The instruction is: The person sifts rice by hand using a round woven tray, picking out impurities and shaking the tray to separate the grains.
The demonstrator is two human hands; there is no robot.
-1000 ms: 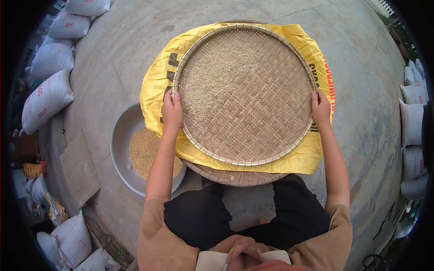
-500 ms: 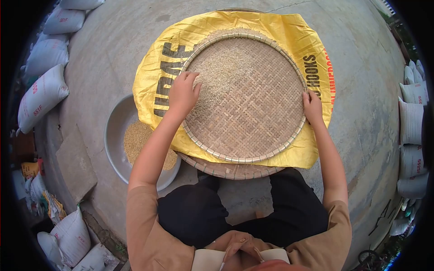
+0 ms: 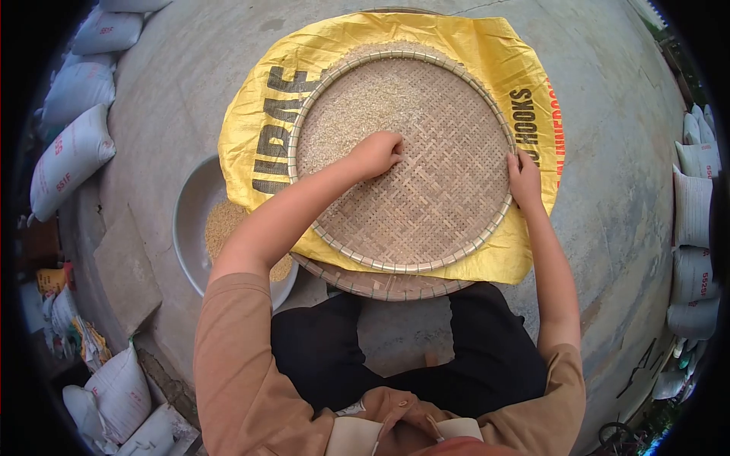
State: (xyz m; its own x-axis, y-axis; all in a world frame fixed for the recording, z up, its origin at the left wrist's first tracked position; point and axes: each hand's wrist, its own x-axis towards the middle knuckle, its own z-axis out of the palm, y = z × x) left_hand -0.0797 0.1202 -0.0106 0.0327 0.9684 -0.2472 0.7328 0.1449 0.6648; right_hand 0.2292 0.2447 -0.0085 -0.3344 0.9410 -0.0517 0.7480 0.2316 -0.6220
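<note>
A round woven bamboo sieve [image 3: 426, 205] lies over a yellow printed sack [image 3: 255, 114]. Pale grain [image 3: 357, 102] is spread across the sieve's upper left part. Over the middle of the weave, at the edge of the grain, is my left hand [image 3: 378, 154], its fingers curled together; anything inside them is hidden. My right hand [image 3: 525, 181] grips the sieve's rim on the right side. Under the sack, the near edge of a larger woven tray [image 3: 380, 286] shows close to my knees.
To the left stands a metal basin [image 3: 190, 254] with golden grain [image 3: 224, 224] in it, partly behind my left forearm. Filled white sacks [image 3: 72, 161] line the left side, and more stacked sacks [image 3: 693, 205] stand at right. The ground is concrete [image 3: 608, 190].
My left hand has moved right from the sieve's left rim to its middle, and its fingers have curled in. The sieve has shifted slightly left; my right hand stays on its rim.
</note>
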